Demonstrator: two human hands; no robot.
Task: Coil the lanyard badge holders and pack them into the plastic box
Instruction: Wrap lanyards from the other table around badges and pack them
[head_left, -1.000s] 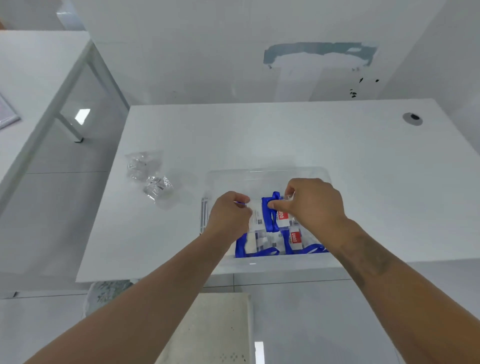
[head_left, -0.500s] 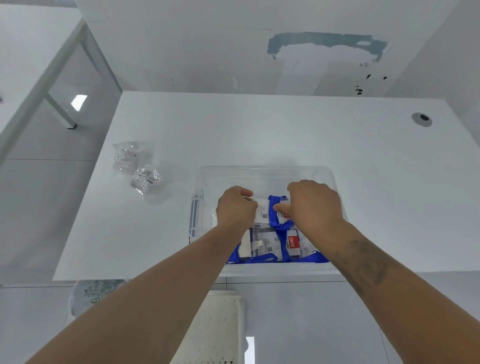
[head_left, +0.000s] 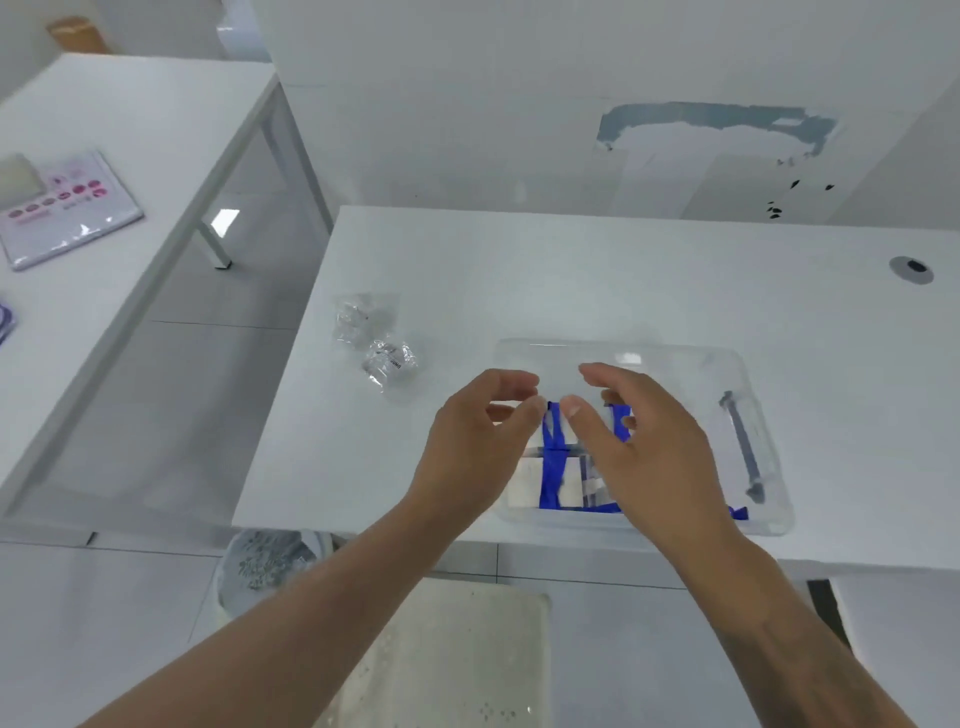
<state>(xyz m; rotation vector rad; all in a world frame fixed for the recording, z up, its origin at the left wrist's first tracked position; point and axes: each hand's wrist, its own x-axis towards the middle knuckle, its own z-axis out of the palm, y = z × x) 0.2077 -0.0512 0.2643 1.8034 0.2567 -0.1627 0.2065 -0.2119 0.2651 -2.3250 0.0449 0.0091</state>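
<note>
While hands (head_left: 561, 431) hover, clear plastic box (head_left: 769, 467), blue lanyard badge holders (head_left: 553, 467) inside

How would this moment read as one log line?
left hand: open | right hand: open | lanyards: in plastic box

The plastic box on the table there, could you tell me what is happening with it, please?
A person is packing lanyard badge holders with blue straps into the clear plastic box on the white table. Both the left hand and right hand hover over the box with relaxed fingers, holding nothing. Two crumpled clear wrappers lie to its left.
</note>
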